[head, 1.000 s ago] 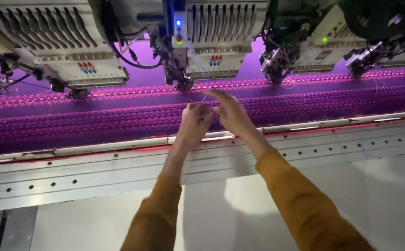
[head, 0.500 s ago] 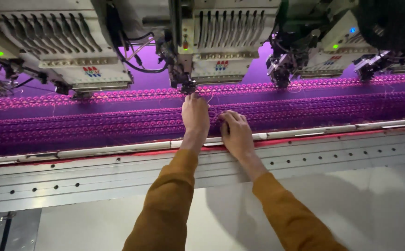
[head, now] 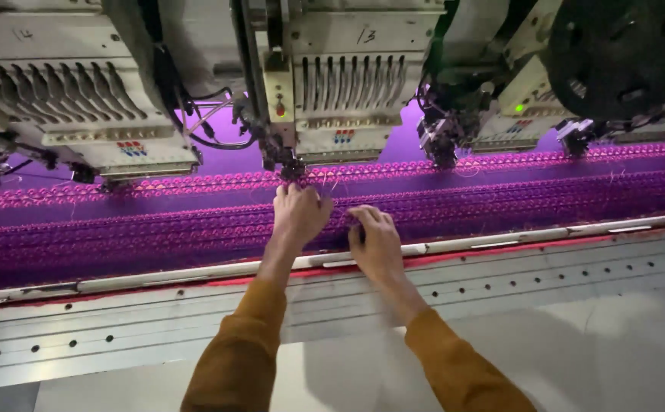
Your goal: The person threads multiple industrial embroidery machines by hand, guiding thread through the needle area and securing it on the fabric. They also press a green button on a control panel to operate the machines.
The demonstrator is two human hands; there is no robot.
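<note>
Both hands reach to mid-frame over the purple cloth stretched flat under the sewing heads: left hand, fingers curled at the needle, right hand pressing beside it, fingers bunched together.

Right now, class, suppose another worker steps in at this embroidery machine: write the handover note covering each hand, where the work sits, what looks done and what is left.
Left hand: reaching up under the middle embroidery head, fingertips at its needle area; whether it pinches a thread cannot be told.
Right hand: lying palm down on the purple fabric, near the front frame rail.
Work: the fabric is stretched flat under the row of heads, with loose thread ends near the needle.
Done: rows of stitched pattern cover the fabric.
Left: whatever the left hand is tending at the needle looks unfinished; both hands are in the machine's path.
</note>
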